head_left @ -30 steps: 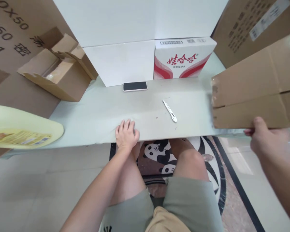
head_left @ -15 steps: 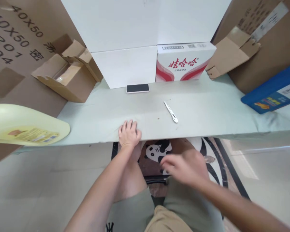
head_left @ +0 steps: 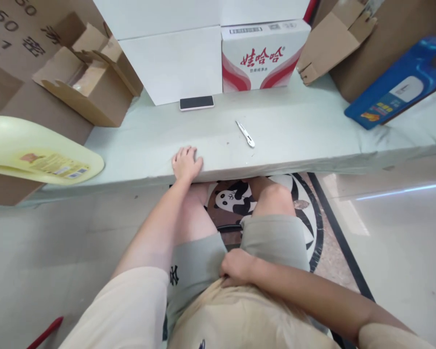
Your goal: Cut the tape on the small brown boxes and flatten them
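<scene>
My left hand (head_left: 187, 164) rests palm down on the front edge of the cloth-covered table (head_left: 290, 121), fingers spread and holding nothing. In my lap, my right hand (head_left: 238, 266) is closed on the hem of the beige shirt (head_left: 236, 310), just above the grey shorts (head_left: 272, 232); its fingertips are partly hidden. A white utility knife (head_left: 244, 134) lies on the tabletop to the right of my left hand, apart from both hands. Farther back, a phone (head_left: 196, 103) with a dark screen lies in front of the white boxes.
White boxes (head_left: 174, 63) and a red-and-white carton (head_left: 263, 60) line the back. Opened cardboard boxes (head_left: 105, 92) stand at the left, near a pale yellow bottle (head_left: 39, 150). On the right are a cardboard piece (head_left: 334, 41) and a blue bottle (head_left: 396, 87).
My right hand has moved from above the right knee back to my lap and closed on the shirt hem. The view has tilted down; my left hand stays on the table edge.
</scene>
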A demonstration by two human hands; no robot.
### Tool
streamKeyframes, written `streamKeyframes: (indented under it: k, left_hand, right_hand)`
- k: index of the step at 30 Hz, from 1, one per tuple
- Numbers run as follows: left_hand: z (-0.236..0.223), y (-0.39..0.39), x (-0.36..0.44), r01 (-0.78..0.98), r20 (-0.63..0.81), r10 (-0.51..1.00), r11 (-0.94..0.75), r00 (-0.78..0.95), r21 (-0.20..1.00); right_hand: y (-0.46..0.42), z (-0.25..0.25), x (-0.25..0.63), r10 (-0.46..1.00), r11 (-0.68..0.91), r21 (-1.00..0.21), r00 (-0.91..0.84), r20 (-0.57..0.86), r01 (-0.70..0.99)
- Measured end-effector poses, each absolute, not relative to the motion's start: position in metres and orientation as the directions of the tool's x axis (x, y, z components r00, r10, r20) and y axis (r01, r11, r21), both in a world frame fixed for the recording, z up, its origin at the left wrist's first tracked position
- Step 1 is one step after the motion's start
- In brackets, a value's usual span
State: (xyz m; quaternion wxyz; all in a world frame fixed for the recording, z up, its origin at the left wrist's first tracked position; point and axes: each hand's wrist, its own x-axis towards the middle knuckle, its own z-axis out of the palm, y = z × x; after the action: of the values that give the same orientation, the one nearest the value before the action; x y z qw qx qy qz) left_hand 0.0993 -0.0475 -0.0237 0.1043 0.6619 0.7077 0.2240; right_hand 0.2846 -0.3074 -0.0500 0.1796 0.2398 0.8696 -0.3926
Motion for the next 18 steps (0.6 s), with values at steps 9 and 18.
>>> streamKeyframes:
  k: [9,18]
  left_hand:
    - [-0.003,-0.097,0.099,0.759,0.286,0.954,-0.121,-0.089,0.640]
    - [-0.008,-0.197,0.085,0.648,0.275,0.939,-0.081,-0.204,0.757]
  right_hand:
    - [-0.335,-0.055,0.284,0.376,0.561,-0.548,-0.781,-0.499,0.621]
    - [-0.348,-0.045,0.291,0.333,0.600,-0.532,-0.791,-0.513,0.598]
